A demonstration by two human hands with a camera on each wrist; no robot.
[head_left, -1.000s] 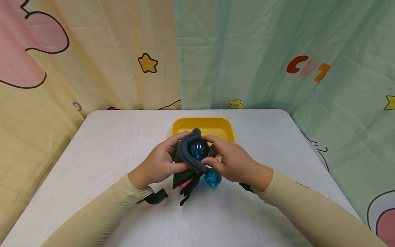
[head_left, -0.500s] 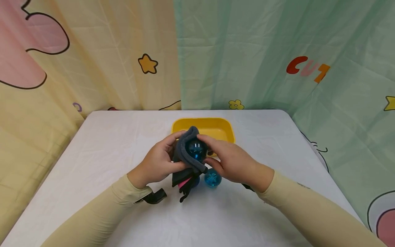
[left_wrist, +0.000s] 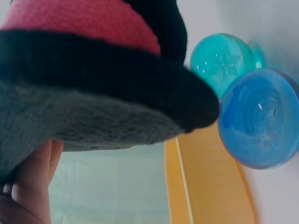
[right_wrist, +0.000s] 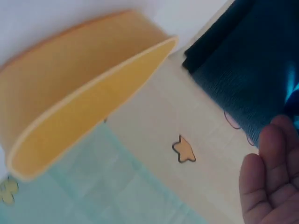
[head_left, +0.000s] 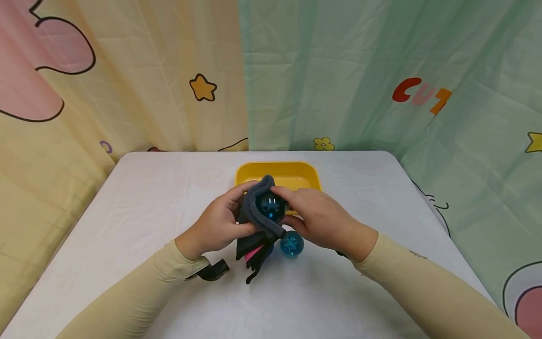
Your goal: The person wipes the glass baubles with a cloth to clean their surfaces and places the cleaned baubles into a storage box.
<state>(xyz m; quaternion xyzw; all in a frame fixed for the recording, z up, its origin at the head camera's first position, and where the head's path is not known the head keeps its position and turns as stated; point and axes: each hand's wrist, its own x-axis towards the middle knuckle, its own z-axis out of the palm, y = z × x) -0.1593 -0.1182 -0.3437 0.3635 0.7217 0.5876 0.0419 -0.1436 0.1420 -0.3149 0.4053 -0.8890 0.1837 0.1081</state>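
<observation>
A grey fleece cloth (head_left: 251, 207) with black edging and a pink part is gripped by my left hand (head_left: 216, 225), thumb in front and fingers behind. Its folded edge curves round the left side of a dark teal see-through ball (head_left: 271, 206). My right hand (head_left: 323, 219) holds that ball from the right, thumb below and fingers above. Black strips of the cloth hang down below. In the left wrist view the cloth's pink band (left_wrist: 84, 21) shows over its black rim. The right wrist view shows my right fingers (right_wrist: 273, 154) at the cloth and ball.
A turquoise ball (head_left: 291, 244) with a snowflake pattern rests on the white table (head_left: 360, 292) beneath the hands. Beside it, a blue ball (left_wrist: 259, 119) is mostly hidden by the cloth in the head view. Behind stands a yellow tray (head_left: 312, 173), before printed curtains (head_left: 322, 70).
The cloth and the ball have shifted slightly left, then back a little. My right fingers have moved a bit further over the ball's top.
</observation>
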